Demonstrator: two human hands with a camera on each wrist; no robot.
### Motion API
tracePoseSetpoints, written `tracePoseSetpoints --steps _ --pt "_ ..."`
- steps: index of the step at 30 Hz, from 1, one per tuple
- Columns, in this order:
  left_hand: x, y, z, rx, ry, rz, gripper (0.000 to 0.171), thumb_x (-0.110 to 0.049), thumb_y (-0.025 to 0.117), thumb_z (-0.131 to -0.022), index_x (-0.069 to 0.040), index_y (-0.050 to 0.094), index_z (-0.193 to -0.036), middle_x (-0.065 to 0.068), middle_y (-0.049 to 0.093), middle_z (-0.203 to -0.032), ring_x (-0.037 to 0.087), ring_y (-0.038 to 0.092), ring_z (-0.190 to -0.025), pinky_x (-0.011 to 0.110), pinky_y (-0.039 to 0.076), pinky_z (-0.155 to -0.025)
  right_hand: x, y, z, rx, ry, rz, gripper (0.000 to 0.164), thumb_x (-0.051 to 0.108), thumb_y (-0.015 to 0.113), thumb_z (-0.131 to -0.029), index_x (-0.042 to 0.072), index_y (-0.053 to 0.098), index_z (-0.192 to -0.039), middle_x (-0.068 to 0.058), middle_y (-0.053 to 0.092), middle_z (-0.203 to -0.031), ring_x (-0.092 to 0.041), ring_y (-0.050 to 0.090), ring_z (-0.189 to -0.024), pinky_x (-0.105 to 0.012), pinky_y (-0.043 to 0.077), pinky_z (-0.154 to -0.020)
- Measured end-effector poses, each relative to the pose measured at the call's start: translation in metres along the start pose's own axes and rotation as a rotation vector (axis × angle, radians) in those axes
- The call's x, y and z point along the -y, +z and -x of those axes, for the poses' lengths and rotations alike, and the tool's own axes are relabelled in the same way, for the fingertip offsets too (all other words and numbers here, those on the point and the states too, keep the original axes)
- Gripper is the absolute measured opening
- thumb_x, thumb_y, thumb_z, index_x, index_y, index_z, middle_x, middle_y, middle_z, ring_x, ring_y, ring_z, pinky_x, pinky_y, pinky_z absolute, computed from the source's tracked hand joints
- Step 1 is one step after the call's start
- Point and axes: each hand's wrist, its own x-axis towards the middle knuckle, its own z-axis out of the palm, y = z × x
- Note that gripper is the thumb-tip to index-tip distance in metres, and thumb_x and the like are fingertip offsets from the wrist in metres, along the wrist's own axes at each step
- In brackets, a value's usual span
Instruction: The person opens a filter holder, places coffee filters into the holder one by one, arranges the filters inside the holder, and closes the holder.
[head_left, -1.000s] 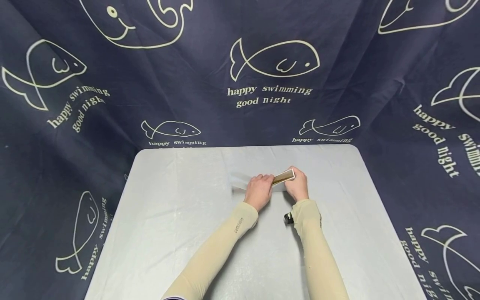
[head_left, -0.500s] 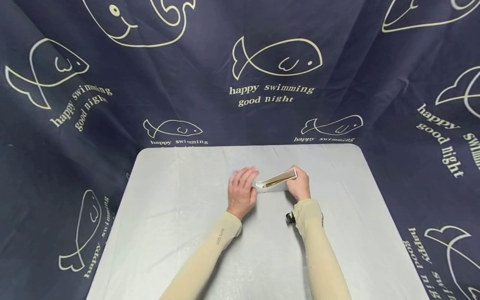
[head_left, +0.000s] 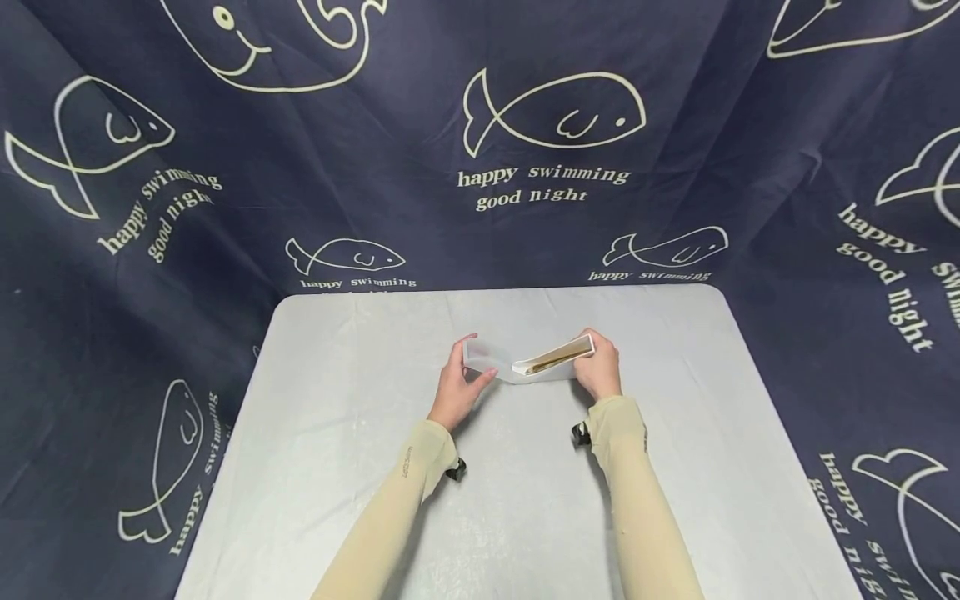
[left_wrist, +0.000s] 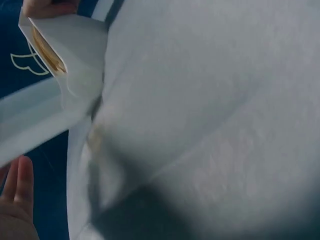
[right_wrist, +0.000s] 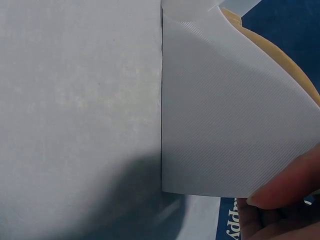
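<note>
A white plastic holder (head_left: pixel 551 375) stands on edge on the table, with its open side up. Brown, paper-like contents (head_left: pixel 553 360) show inside its right part. From its left end a translucent flap (head_left: pixel 483 357) stretches out at an angle. My left hand (head_left: pixel 453 392) holds the flap's outer end, thumb on the near side and fingers behind. In the left wrist view, the fingers (left_wrist: pixel 24 182) lie by the flap's edge. My right hand (head_left: pixel 598 368) grips the holder's right end, and the right wrist view shows the thumb (right_wrist: pixel 285 182) on its ribbed front.
The grey-white table (head_left: pixel 360 400) has rounded far corners. A dark blue curtain (head_left: pixel 420 192) with fish drawings and lettering hangs behind it and on both sides. Small black wrist cameras (head_left: pixel 581 435) sit at both sleeves.
My left hand has moved left from the holder's upper edge to the outer end of the flap and turned thumb-near. The flap now shows plainly. My right hand has kept its grip.
</note>
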Motion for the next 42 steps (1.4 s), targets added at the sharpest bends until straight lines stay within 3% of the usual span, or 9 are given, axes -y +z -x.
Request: tracePoseSetpoints --steps 4,10,12,17,19,27,34,39,42 --pt "0.002 0.001 -0.003 0.01 0.01 0.003 0.054 -0.013 0.079 -0.092 -0.008 0.05 -0.137 0.012 0.067 -0.13 0.029 0.065 -0.121 0.043 0.053 -0.107 0.0 0.001 0.0 -0.001 -0.003 0.012 0.037 -0.018 0.051 -0.069 0.005 0.066 -0.093 -0.019 0.074 -0.098 -0.036 0.063 -0.087 -0.044 0.051 -0.081" --pt "0.0 0.006 -0.006 0.056 -0.013 0.035 0.044 -0.013 0.076 -0.094 -0.009 0.053 -0.131 0.014 0.071 -0.121 0.025 0.071 -0.111 0.03 0.058 -0.095 -0.001 0.001 0.002 -0.002 -0.005 0.011 0.037 -0.018 0.051 -0.069 0.004 0.067 -0.095 -0.021 0.074 -0.099 -0.037 0.063 -0.089 -0.045 0.05 -0.082" --pt "-0.001 0.011 -0.005 0.082 -0.022 0.044 0.039 -0.013 0.074 -0.095 -0.009 0.052 -0.127 0.017 0.071 -0.108 0.023 0.07 -0.096 0.023 0.058 -0.082 -0.003 0.002 0.004 0.0 0.002 0.005 0.038 -0.018 0.05 -0.069 0.004 0.067 -0.096 -0.021 0.073 -0.1 -0.038 0.064 -0.092 -0.046 0.051 -0.084" --pt "-0.005 0.027 -0.003 0.132 -0.03 0.027 0.037 -0.016 0.069 -0.1 -0.007 0.05 -0.131 0.018 0.069 -0.113 0.023 0.071 -0.104 0.021 0.058 -0.084 -0.007 0.003 0.01 0.0 0.018 0.002 0.042 -0.017 0.049 -0.069 0.003 0.07 -0.099 -0.021 0.074 -0.102 -0.039 0.066 -0.096 -0.048 0.052 -0.086" --pt "-0.008 0.033 -0.005 0.142 -0.014 0.006 0.043 -0.018 0.067 -0.102 -0.006 0.049 -0.139 0.019 0.064 -0.131 0.029 0.067 -0.123 0.027 0.056 -0.099 -0.008 0.003 0.01 -0.002 0.015 0.001 0.043 -0.017 0.048 -0.069 0.003 0.071 -0.101 -0.022 0.074 -0.103 -0.04 0.067 -0.096 -0.049 0.052 -0.087" --pt "-0.023 0.049 -0.015 0.134 0.098 -0.207 0.051 -0.03 0.065 -0.103 -0.01 0.05 -0.147 0.011 0.059 -0.142 0.027 0.064 -0.127 0.033 0.055 -0.103 -0.01 0.002 0.005 -0.007 0.029 -0.042 0.046 -0.016 0.046 -0.069 0.0 0.073 -0.103 -0.023 0.075 -0.105 -0.04 0.068 -0.099 -0.051 0.054 -0.092" --pt "-0.033 0.057 -0.017 0.117 0.145 -0.404 0.056 -0.035 0.066 -0.101 -0.011 0.051 -0.15 0.006 0.063 -0.137 0.02 0.067 -0.09 0.035 0.058 -0.084 -0.01 0.001 0.003 -0.013 0.055 -0.059 0.045 -0.014 0.046 -0.075 -0.001 0.074 -0.107 -0.024 0.074 -0.107 -0.039 0.067 -0.101 -0.044 0.051 -0.089" --pt "-0.038 0.065 -0.022 0.093 0.198 -0.497 0.058 -0.035 0.069 -0.099 -0.009 0.054 -0.148 0.007 0.064 -0.141 0.025 0.068 -0.119 0.036 0.053 -0.106 -0.011 0.0 0.002 -0.035 0.047 -0.077 0.041 -0.012 0.047 -0.074 -0.003 0.074 -0.103 -0.023 0.074 -0.099 -0.032 0.061 -0.09 -0.033 0.045 -0.078" --pt "-0.041 0.069 -0.024 0.098 0.22 -0.54 0.058 -0.036 0.069 -0.098 -0.01 0.055 -0.148 0.007 0.064 -0.142 0.027 0.065 -0.126 0.038 0.051 -0.109 -0.012 -0.001 0.0 -0.045 0.038 -0.083 0.036 -0.011 0.049 -0.073 -0.004 0.073 -0.098 -0.02 0.071 -0.091 -0.028 0.056 -0.083 -0.029 0.042 -0.073"
